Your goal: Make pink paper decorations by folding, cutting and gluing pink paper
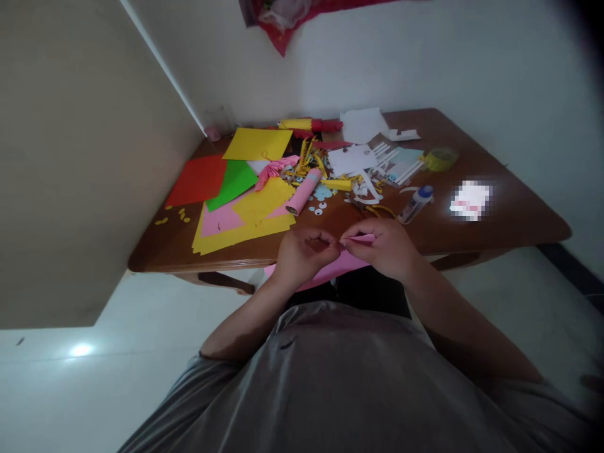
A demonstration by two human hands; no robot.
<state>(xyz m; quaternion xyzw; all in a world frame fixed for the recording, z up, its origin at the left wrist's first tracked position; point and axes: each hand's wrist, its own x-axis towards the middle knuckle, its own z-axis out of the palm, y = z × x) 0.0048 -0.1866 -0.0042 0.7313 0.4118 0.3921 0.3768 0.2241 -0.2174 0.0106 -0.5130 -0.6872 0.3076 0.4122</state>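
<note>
- Pink paper sheet [337, 269]: over the lap at the table's near edge, partly hidden by the hands; its visible long axis runs left to right, the right end slanting up and away.
- Left hand [306, 253]: thumb and fingertips pinched together on the sheet's upper edge, other fingers curled.
- Right hand [384, 248]: pinching the same edge, its fingertips almost meeting the left hand's.
- Wooden table [523, 217]: just beyond the hands.
- Yellow-handled scissors [381, 209] and glue bottle [411, 206]: just beyond the right hand, the bottle's blue cap pointing away and right.
- Googly eyes [319, 212]: beyond the left hand, beside a pink paper tube [306, 190] slanting away to the right.
- Green sheet [232, 185] and red-orange sheet [195, 181]: farther left.
- Tape roll [441, 159]: far right.
</note>
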